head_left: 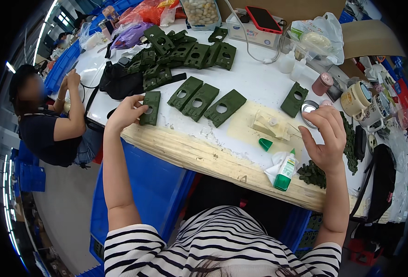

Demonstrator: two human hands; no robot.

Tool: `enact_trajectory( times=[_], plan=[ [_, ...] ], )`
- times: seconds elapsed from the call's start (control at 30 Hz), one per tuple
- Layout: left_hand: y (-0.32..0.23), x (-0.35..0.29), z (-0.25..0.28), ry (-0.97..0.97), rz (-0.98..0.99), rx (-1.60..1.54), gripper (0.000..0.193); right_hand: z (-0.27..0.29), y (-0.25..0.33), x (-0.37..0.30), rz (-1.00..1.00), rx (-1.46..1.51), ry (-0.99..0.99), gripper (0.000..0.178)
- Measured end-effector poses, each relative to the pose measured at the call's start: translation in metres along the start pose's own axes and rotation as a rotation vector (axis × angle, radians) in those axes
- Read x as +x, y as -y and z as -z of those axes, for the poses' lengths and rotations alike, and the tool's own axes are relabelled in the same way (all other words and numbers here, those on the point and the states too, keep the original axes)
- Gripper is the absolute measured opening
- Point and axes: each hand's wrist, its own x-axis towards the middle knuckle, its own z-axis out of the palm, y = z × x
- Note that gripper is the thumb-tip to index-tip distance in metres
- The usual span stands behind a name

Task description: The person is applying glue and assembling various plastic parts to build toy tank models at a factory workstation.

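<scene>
Panel (pixel 152 101) touches the left hand (pixel 126 112), on its right.

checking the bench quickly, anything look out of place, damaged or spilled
The tabletop's front edge looks worn, its pale surface scuffed and marked. A green cap-like piece lies loose, apart from the green-and-white bottle. I see no clear spill.

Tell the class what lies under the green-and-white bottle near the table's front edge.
A crumpled white sheet sticks out on both sides from under the bottle. Whatever the bottle itself covers cannot be seen.
</scene>
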Motion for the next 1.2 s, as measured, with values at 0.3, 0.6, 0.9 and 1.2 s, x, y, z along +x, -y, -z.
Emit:
enact_trajectory(
  times=[0.3, 0.6, 0.9, 1.2],
  plan=[
    [-0.013, 0.004, -0.025, -0.357, -0.220, 0.442, 0.030, 0.000, 0.003, 0.002, 0.014, 0.000, 0.031, 0.027],
    [-0.032, -0.011, -0.046, -0.593, -0.292, 0.571, 0.022, 0.002, 0.002, 0.001, 0.008, -0.011, 0.026, 0.028],
    [-0.092, -0.019, -0.119, -0.596, -0.456, 0.463, 0.048, 0.001, 0.003, -0.001, 0.024, -0.035, 0.047, 0.028],
    [-0.124, -0.026, -0.128, -0.450, -0.247, 0.729, 0.058, 0.004, 0.003, 0.001, 0.038, -0.021, 0.035, 0.029]
  ],
)
